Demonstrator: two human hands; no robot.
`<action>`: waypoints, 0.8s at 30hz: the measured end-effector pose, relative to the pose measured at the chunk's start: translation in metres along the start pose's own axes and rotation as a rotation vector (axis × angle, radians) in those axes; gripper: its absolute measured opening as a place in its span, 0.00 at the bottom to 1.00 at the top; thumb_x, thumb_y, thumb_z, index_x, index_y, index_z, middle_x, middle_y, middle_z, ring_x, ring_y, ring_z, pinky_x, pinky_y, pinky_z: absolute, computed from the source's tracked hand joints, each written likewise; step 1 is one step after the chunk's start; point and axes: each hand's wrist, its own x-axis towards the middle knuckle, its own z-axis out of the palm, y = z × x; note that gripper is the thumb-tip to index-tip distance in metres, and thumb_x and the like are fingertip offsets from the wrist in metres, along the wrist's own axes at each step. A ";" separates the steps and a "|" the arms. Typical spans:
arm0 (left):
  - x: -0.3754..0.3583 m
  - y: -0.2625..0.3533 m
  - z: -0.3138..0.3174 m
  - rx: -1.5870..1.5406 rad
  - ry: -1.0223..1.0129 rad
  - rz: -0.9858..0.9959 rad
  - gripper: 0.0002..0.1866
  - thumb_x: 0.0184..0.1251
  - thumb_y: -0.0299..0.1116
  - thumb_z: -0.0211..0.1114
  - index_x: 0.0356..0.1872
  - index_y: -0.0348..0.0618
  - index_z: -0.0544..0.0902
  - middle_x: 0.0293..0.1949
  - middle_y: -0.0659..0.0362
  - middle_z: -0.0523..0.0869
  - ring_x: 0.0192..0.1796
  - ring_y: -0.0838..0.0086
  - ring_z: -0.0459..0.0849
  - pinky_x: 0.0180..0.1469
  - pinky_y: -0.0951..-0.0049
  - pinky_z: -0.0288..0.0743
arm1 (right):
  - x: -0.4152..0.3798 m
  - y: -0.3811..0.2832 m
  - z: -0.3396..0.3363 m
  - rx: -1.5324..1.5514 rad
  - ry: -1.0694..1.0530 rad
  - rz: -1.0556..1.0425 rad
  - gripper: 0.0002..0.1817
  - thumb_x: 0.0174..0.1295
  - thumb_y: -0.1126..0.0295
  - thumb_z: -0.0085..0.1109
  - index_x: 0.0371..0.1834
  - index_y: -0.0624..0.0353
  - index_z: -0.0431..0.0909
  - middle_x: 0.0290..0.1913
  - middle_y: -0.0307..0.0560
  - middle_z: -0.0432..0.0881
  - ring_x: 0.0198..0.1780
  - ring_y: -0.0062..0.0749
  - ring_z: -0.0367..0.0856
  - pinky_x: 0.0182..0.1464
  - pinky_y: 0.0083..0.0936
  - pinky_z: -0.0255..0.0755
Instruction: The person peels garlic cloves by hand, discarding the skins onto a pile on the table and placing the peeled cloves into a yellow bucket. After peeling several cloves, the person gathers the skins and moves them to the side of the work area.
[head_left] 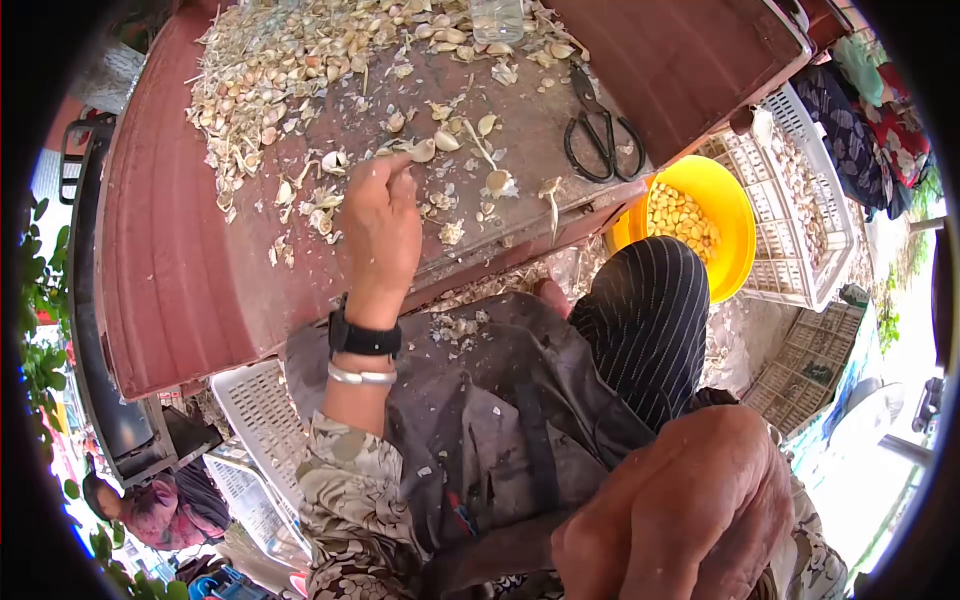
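Observation:
My left hand (383,225), with a black watch and a light bangle on its wrist, reaches over the reddish-brown table (180,270). Its thumb and forefinger are pressed together at a garlic clove (423,151). Loose cloves and skins lie around it, with a large heap of garlic (290,80) beyond. My right hand (680,510) is close to the camera at the lower right, above my lap; its fingers are curled and whatever they hold, if anything, is hidden. Black scissors (604,140) lie at the table's right edge.
A yellow bucket (738,230) with peeled cloves stands right of the table, beside a white crate (775,215) of garlic. A clear container (497,20) is at the top. Another crate (262,415) is at lower left; a person (165,510) sits beyond it.

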 end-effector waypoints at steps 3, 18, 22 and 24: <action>0.027 -0.026 0.028 0.253 0.028 0.157 0.11 0.65 0.27 0.58 0.45 0.37 0.82 0.43 0.47 0.80 0.45 0.53 0.81 0.46 0.59 0.75 | -0.008 0.019 -0.001 0.146 0.007 -0.195 0.10 0.62 0.80 0.58 0.43 0.78 0.74 0.31 0.60 0.79 0.25 0.41 0.79 0.22 0.28 0.69; -0.023 0.077 -0.028 -0.707 -0.161 -0.116 0.15 0.59 0.27 0.67 0.48 0.36 0.82 0.40 0.58 0.82 0.41 0.79 0.79 0.42 0.79 0.73 | -0.022 -0.012 -0.101 0.094 0.730 0.070 0.04 0.63 0.73 0.55 0.38 0.60 0.74 0.40 0.48 0.81 0.33 0.29 0.77 0.34 0.24 0.70; -0.061 0.141 -0.071 -0.987 -0.180 0.408 0.01 0.56 0.19 0.65 0.28 0.29 0.82 0.29 0.62 0.83 0.26 0.74 0.83 0.30 0.78 0.77 | -0.028 -0.003 -0.104 0.015 0.704 0.131 0.06 0.63 0.71 0.57 0.39 0.60 0.74 0.37 0.46 0.81 0.33 0.28 0.77 0.35 0.25 0.70; -0.094 0.168 -0.093 -0.895 0.128 0.537 0.11 0.52 0.18 0.71 0.35 0.30 0.77 0.28 0.53 0.77 0.31 0.65 0.83 0.28 0.75 0.77 | -0.021 0.000 -0.097 -0.015 0.696 0.137 0.05 0.63 0.71 0.58 0.38 0.58 0.74 0.36 0.45 0.82 0.33 0.27 0.77 0.35 0.23 0.70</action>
